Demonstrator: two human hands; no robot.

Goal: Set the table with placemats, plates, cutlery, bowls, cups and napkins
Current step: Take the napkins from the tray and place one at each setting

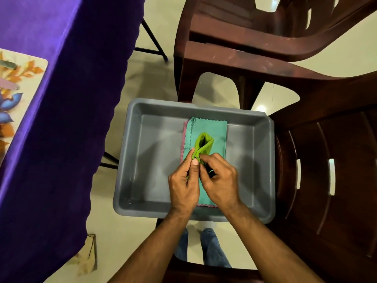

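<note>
My grip, left hand [184, 185] and right hand [219, 180] together, pinches the green napkin [203, 145] above the grey tub [130, 160]; napkin step, I judge, so next carry it to the tabletop [61, 99].

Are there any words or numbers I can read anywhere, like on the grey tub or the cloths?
None: no words, numbers or labels can be read.
The grey tub is plain.
The green napkin and teal napkin show only stitching.
The placemat has flowers and leaves, no writing.
</note>
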